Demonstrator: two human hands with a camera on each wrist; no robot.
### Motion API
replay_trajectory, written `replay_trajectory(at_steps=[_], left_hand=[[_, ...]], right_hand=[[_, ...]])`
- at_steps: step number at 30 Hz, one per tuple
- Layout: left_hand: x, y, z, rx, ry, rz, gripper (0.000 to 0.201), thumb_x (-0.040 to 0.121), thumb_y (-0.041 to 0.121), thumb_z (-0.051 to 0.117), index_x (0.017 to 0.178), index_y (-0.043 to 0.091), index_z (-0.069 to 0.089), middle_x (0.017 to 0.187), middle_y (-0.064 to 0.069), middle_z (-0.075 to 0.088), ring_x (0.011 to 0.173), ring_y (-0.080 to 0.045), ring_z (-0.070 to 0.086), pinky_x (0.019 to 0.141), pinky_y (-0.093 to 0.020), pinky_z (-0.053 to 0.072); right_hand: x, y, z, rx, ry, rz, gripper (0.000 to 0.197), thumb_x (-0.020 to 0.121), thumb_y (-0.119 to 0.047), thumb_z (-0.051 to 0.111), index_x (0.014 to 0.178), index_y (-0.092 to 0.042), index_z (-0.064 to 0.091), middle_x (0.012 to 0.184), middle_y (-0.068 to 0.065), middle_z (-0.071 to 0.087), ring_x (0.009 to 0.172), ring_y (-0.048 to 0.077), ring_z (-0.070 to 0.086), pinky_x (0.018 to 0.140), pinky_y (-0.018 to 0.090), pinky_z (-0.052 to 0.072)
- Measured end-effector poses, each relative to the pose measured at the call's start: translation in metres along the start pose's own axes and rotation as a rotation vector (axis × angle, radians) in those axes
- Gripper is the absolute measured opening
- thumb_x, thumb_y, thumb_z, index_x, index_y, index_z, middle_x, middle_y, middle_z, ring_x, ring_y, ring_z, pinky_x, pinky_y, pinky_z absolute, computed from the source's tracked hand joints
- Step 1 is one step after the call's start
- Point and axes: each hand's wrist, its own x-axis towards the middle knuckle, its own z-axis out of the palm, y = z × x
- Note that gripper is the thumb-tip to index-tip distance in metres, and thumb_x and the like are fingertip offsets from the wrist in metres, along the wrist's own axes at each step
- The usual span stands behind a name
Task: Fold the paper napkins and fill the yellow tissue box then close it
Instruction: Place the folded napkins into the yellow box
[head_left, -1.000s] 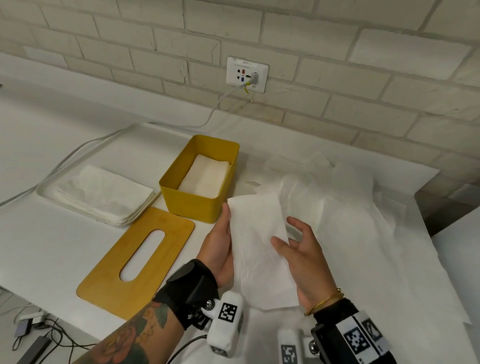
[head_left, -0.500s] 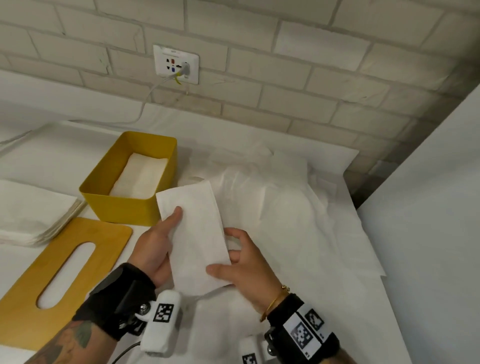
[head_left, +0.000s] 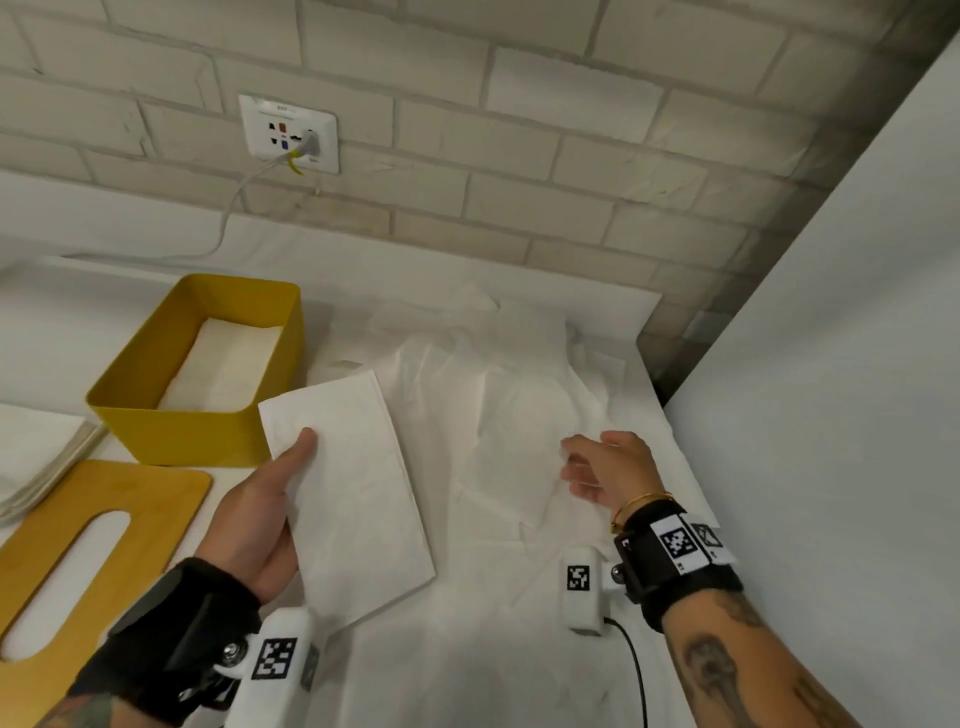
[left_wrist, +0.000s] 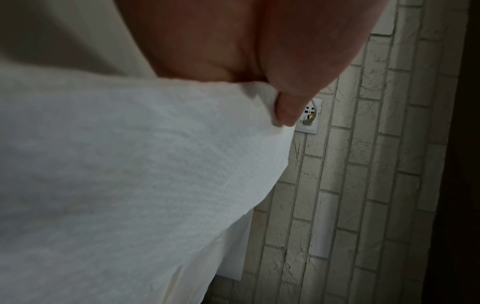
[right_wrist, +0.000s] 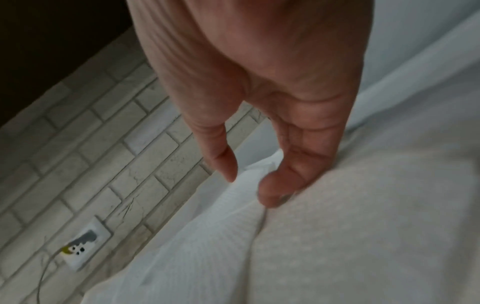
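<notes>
Paper folded and held, box just up and left of it.
Folded napkin (head_left: 348, 488) gripped by left hand (head_left: 260, 514), thumb on top, fingers hidden beneath; long axis running away from the body, roughly parallel to yellow tissue box (head_left: 171, 431), whose open top already holds white napkins and lies just beyond the napkin's far-left corner. Nearer to the box: the left. Right hand (head_left: 605, 467) loosely spread, empty, fingertips on the heap of loose napkins (head_left: 519, 395). Bamboo lid (head_left: 93, 551) flat on the surface, off the box. Fingertip contact plain only in right wrist view; box absent from both wrist views.
</notes>
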Motion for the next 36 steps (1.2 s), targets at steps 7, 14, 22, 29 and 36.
replay_trajectory(at_steps=[7,14,22,29,36], left_hand=[[-0.003,0.000,0.001,0.017,0.001,-0.028,0.035,0.098,0.034,0.060,0.128,0.018,0.065,0.116,-0.005,0.076,0.113,-0.025,0.069,0.095,-0.044,0.051],[-0.006,0.003,0.001,-0.007,0.025,-0.033,0.024,0.099,0.031,0.059,0.118,0.020,0.067,0.107,-0.004,0.078,0.107,-0.026,0.070,0.089,-0.044,0.053],[-0.004,0.007,0.008,-0.056,-0.034,-0.101,0.029,0.102,0.031,0.055,0.122,0.013,0.067,0.113,-0.010,0.076,0.101,-0.025,0.075,0.091,-0.043,0.053],[-0.006,0.006,0.013,-0.050,-0.157,-0.137,0.041,0.107,0.036,0.042,0.116,0.010,0.072,0.116,-0.015,0.074,0.102,-0.026,0.074,0.079,-0.035,0.060],[-0.004,0.004,0.009,-0.089,-0.178,-0.148,0.073,0.099,0.068,0.029,0.138,0.015,0.059,0.133,-0.018,0.066,0.125,-0.033,0.063,0.114,-0.053,0.039]], right_hand=[[0.018,-0.003,0.020,-0.018,0.143,-0.191,0.040,0.075,-0.015,0.087,0.108,-0.015,0.064,0.107,0.004,0.064,0.093,0.023,0.064,0.081,0.032,0.052],[-0.032,-0.037,0.021,-0.096,0.032,-0.589,0.018,0.089,-0.014,0.074,0.081,-0.020,0.059,0.082,-0.001,0.069,0.081,0.019,0.064,0.079,0.033,0.052],[-0.120,-0.057,0.054,0.140,-0.608,-0.562,0.036,0.083,-0.012,0.070,0.118,-0.011,0.061,0.103,0.015,0.077,0.094,0.028,0.074,0.085,0.045,0.056],[-0.117,-0.027,0.100,0.027,-0.604,-0.459,0.051,0.093,-0.004,0.066,0.136,-0.028,0.052,0.104,0.008,0.078,0.098,0.025,0.075,0.089,0.045,0.059],[-0.093,0.005,0.119,-0.112,-0.468,-0.422,0.048,0.090,-0.017,0.073,0.125,-0.044,0.052,0.101,-0.003,0.079,0.096,0.019,0.075,0.092,0.051,0.058]])
